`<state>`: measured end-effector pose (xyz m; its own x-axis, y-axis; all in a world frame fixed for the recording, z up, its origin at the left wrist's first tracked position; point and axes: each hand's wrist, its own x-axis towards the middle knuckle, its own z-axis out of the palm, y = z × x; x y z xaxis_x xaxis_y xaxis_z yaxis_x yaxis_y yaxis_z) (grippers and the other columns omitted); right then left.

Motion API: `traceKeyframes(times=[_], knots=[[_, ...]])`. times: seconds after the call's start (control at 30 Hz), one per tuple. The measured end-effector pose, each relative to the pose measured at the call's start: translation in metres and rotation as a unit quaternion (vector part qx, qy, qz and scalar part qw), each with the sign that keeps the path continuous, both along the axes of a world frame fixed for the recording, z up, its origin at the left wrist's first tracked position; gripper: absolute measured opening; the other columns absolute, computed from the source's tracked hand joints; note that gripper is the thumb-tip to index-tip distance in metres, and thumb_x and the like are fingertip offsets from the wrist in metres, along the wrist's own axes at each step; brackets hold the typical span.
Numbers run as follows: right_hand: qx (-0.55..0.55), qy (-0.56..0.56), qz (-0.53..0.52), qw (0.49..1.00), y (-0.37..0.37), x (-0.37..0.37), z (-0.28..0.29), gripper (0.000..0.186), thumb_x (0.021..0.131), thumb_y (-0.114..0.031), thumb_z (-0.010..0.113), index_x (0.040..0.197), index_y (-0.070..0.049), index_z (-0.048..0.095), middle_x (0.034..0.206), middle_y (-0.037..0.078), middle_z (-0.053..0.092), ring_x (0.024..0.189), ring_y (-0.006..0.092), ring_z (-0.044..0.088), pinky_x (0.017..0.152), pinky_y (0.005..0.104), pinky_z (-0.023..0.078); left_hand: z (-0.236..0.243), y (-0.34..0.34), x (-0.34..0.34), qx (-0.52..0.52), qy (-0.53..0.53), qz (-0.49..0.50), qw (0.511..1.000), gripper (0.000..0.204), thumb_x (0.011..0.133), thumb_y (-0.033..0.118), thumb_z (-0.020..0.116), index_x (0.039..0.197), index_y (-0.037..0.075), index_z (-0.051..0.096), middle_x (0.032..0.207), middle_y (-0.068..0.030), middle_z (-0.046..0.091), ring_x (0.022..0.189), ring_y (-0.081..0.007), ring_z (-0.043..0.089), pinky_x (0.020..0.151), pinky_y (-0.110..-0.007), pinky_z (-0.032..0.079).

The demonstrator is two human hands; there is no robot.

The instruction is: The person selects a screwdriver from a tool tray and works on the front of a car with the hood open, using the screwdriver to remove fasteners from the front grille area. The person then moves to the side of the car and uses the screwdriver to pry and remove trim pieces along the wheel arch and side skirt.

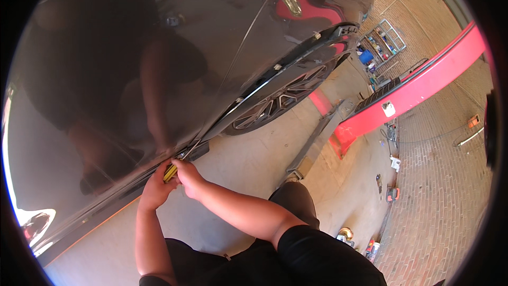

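Note:
My left hand [156, 185] and my right hand [188, 177] are together at the lower edge of a dark, glossy car body [90, 100], both closed on a yellow-handled tool [170, 172]. A thin metal shaft [191, 148] runs up and right from the hands along the edge, toward the trim of the wheel arch [278, 68]; I cannot tell exactly where its tip rests. My fingers partly hide the handle. Small light clips show along the arch above the dark spoked wheel [280, 98]. The body reflects my arms.
A red lift post [423, 79] with a grey arm [312, 143] stands right of the car. Beyond are a metal rack of containers [381, 42], a brick wall [428, 212], an orange tool [392, 194] and other items along the wall's foot. My knee shows below the lift arm.

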<state>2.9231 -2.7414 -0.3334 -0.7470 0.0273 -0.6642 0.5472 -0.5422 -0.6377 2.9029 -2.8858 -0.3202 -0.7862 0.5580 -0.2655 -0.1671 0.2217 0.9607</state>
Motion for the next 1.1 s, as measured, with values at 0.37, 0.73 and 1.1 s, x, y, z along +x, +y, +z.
traceKeyframes(times=[0.37, 0.73, 1.1], knots=[[0.877, 0.347, 0.199, 0.265, 0.162, 0.028, 0.211, 0.039, 0.078, -0.018, 0.071, 0.116, -0.009, 0.066, 0.115, 0.009, 0.059, 0.118, 0.0280, 0.052, 0.104, 0.0505, 0.038, 0.008, 0.030, 0.005, -0.102, 0.181, 0.133, 0.969, 0.035, 0.089, 0.024, 0.074, 0.114, 0.001, 0.070, 0.095, -0.0186, 0.072, 0.088, -0.0312, 0.070, 0.084, -0.035, 0.052], [0.887, 0.223, 0.398, 0.072, 0.192, -0.003, 0.251, 0.037, 0.078, -0.023, 0.075, 0.112, -0.008, 0.066, 0.101, 0.005, 0.058, 0.103, 0.0224, 0.055, 0.102, 0.0421, 0.040, 0.009, 0.033, 0.001, -0.102, 0.156, 0.134, 0.973, 0.035, 0.089, 0.027, 0.073, 0.115, 0.004, 0.072, 0.099, -0.0208, 0.072, 0.090, -0.0339, 0.069, 0.084, -0.036, 0.052], [0.858, 0.373, 0.314, 0.163, 0.194, -0.006, 0.214, 0.015, 0.074, -0.016, 0.074, 0.085, -0.013, 0.065, 0.082, 0.000, 0.054, 0.085, 0.0205, 0.054, 0.080, 0.0364, 0.040, 0.042, 0.033, 0.011, -0.165, 0.100, 0.124, 0.973, 0.036, 0.091, 0.025, 0.072, 0.117, 0.002, 0.070, 0.100, -0.0204, 0.072, 0.091, -0.0344, 0.069, 0.084, -0.037, 0.052]])
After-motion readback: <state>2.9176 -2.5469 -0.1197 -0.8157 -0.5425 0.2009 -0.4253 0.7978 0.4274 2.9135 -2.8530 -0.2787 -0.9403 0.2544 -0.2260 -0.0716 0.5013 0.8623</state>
